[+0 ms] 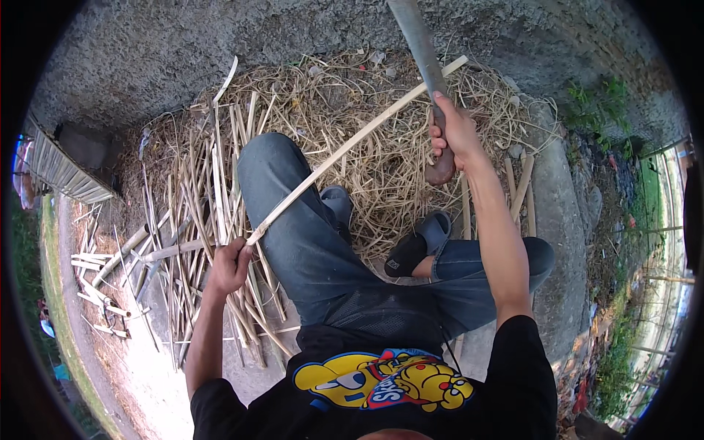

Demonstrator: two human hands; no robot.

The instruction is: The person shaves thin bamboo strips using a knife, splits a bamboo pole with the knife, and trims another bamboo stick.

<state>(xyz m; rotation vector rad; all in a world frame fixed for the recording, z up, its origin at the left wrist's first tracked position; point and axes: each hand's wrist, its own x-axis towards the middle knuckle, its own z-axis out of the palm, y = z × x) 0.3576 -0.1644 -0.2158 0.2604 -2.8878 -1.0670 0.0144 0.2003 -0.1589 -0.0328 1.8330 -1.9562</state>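
Observation:
My left hand (231, 267) is closed round the near end of a long pale bamboo strip (341, 152). The strip slants up and to the right across my left knee. In my right hand (456, 133) is the dark handle of a machete (419, 42), its grey blade pointing up and away. The blade's lower part crosses the strip near its far end; whether the two touch I cannot tell. Thin curled shavings (367, 213) lie on the ground between and beyond my feet.
Split bamboo strips (194, 213) are heaped left of my knee, with cut bamboo pieces (110, 293) farther left. A rough concrete wall (293, 33) stands ahead. My sandalled feet (405, 254) are under the strip's right side. A concrete ledge (561, 242) runs along the right.

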